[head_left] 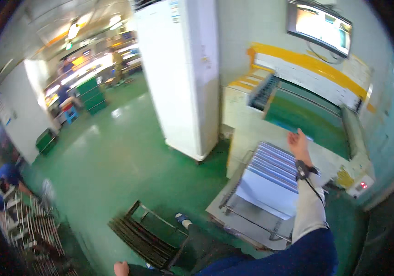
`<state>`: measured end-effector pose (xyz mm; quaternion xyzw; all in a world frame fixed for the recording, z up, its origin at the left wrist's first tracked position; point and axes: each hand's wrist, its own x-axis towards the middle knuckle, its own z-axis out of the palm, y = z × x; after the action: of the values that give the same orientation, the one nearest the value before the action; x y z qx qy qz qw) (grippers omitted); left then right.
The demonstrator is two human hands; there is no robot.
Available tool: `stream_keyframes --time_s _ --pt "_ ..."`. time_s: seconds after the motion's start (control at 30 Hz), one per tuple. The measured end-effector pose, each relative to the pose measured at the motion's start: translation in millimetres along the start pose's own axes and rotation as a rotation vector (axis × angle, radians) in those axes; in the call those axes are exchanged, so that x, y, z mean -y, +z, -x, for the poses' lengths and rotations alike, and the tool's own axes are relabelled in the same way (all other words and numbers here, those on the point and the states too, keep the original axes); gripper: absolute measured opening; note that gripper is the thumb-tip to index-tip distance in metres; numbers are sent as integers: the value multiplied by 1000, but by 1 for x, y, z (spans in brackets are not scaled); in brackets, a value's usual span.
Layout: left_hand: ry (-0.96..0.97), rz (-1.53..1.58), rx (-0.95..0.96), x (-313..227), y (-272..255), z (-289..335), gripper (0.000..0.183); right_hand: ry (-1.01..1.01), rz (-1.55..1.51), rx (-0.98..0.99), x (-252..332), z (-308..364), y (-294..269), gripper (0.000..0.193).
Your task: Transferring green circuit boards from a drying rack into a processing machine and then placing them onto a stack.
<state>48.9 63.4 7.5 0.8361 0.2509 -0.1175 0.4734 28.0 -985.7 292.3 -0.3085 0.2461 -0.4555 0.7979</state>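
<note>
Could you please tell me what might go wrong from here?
The black cable near the right hand could snag when the arm moves. The pale sleeve overlaps the edge of the stacked pale sheets in this view, so it might brush and shift them. The foot is close to the dark slatted rack; tripping seems possible.

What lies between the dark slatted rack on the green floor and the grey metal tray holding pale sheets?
In the head view, the person's foot in a blue slipper and some green floor show between the rack and the tray.
</note>
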Motion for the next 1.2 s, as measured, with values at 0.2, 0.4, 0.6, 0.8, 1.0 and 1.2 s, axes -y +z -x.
stream_keyframes --time_s 0.2,0.4,0.6,0.8,1.0,1.2 --pt "177 -730 -278 -85 17 48 41 241 225 379 -48 58 12 28" --pt "-4 -648 -310 -93 0 69 41 -205 1224 443 -125 84 41 27" --pt "-81 -597 -310 -84 -1 76 41 -793 1800 488 -148 79 30 44" --pt "-94 -619 -291 -94 0 78 40 -730 1910 405 -143 51 9 50" --pt "-176 -651 -278 -98 -3 77 39 -670 2068 286 -153 89 36 48" --pt "-212 -655 -256 -108 2 72 39 -685 2090 254 -151 89 32 45"
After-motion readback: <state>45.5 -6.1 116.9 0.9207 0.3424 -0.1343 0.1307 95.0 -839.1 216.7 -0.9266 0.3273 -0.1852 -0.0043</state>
